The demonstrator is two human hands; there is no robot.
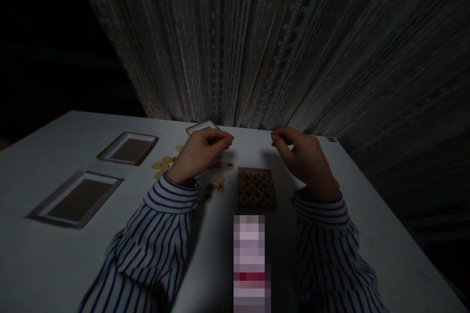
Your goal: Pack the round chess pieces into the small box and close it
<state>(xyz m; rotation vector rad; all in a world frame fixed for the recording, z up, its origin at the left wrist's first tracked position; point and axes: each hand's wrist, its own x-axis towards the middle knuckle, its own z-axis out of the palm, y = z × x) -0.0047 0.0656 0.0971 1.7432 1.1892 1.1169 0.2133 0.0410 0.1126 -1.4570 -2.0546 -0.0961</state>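
My left hand (pixel 200 152) hovers over loose round xiangqi pieces (pixel 219 187), fingertips pinched together. Whatever may be between them is too dark and small to make out. My right hand (pixel 304 159) is raised on the other side, beyond and to the right of a small square box (pixel 275 196), its thumb and fingertips also pressed together; nothing I can name shows there. Dark-marked round pieces (pixel 256 188) lie in neat rows inside that box. Part of the loose pile is hidden behind my left hand and cuff.
On the white table (pixel 216 254) two shallow rectangular trays or lids, one brown-rimmed (pixel 105 152) and one greyer (pixel 116 187), lie at the left. Another tray (pixel 191 129) sits partly behind my left hand. A string curtain (pixel 235 44) hangs along the far edge.
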